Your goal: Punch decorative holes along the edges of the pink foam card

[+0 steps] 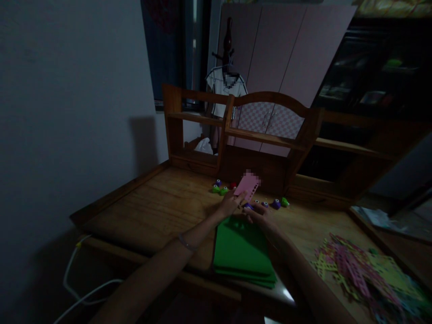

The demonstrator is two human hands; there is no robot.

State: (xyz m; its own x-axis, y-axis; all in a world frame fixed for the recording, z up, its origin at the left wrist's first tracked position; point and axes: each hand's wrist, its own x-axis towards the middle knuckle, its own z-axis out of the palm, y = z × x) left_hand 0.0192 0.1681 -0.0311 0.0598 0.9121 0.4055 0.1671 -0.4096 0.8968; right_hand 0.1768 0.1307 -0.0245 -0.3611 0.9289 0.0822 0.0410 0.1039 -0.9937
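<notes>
From where I stand, the person is bent to close work over a light-brown wooden surface point(145, 207). The left hand point(231, 204) has its fingers gripping a pink rectangular card point(246, 186), tilted up, with a row of small cut-outs along its right side; the card's top end is blurred. A thin pale band point(187, 243) circles that forearm. The right hand point(260, 216) is just beside, its fingers curled around a small purple rounded piece point(248, 206) near the card's lower end; in this dim light I can't tell whether the two touch.

Below both hands lies a stack of bright green rectangular sheets point(241, 252), the edges at the near end not quite lined up. Beyond the left hand sit two little green pieces with eye-like white tops point(219, 191), a matching purple one point(218, 183) and a red one point(233, 185). Past the right hand are another purple one point(276, 204) and a green one point(285, 202) close together. Well over to the right spreads a tangled heap of pink, yellow and green perforated strips point(364, 274). A brown wooden shelf unit point(266, 137) stands along the far edge.
</notes>
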